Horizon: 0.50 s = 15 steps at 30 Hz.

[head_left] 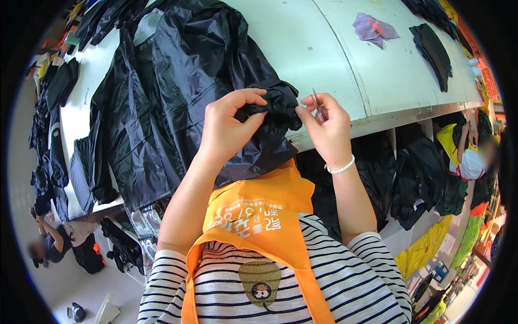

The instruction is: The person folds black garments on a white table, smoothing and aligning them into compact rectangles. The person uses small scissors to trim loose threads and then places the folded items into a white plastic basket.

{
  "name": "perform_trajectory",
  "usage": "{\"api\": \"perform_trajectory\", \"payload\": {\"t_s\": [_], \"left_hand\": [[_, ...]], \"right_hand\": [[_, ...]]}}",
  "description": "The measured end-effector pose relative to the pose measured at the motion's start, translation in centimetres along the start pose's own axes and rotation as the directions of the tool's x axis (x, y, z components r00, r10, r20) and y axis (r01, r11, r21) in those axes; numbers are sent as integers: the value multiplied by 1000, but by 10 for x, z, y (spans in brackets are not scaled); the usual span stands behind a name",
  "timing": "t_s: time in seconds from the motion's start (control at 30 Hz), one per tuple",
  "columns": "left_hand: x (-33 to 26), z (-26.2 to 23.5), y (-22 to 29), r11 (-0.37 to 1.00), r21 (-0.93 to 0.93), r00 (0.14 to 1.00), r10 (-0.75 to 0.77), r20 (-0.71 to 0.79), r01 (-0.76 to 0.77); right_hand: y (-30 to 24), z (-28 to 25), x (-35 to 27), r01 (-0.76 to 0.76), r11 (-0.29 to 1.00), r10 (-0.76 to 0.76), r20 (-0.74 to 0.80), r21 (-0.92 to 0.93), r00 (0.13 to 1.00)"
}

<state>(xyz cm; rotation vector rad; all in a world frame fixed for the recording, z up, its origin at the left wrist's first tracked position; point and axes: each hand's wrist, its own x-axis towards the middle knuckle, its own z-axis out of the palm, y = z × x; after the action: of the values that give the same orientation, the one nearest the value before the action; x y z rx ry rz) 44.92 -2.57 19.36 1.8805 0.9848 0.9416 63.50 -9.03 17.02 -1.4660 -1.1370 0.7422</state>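
Note:
A shiny black garment lies bunched on the pale tabletop and hangs over its near edge, down to my orange apron. My left hand grips a gathered fold of it between thumb and fingers. Just right of that fold, my right hand is closed around small thread snips, whose thin pointed tip shows above the fingers. The right thumb and fingertip come up to the garment's gathered edge; whether they pinch any cloth or thread is too small to tell.
On the table to the right lie a crumpled lilac cloth and a folded black piece. More black garments hang below the table's edge. Two other people are at the far right and far left.

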Motion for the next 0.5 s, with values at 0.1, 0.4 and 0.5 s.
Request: {"api": "perform_trajectory", "payload": {"t_s": [0.1,0.4,0.5], "left_hand": [[-3,-4,-1,996,82,999,41,15,-42],[-16,-6,-9,888,401,959,275,-73,-224],[-30,0,-19,960,264,986,127,-110,-94]], "right_hand": [[-27,1,-2,147,983,-131,143,-112,981],[-10,20,-3,-21,1000,23,274,-11,961],[-10,21,-2,-87,996,79,290,13,954]]}}
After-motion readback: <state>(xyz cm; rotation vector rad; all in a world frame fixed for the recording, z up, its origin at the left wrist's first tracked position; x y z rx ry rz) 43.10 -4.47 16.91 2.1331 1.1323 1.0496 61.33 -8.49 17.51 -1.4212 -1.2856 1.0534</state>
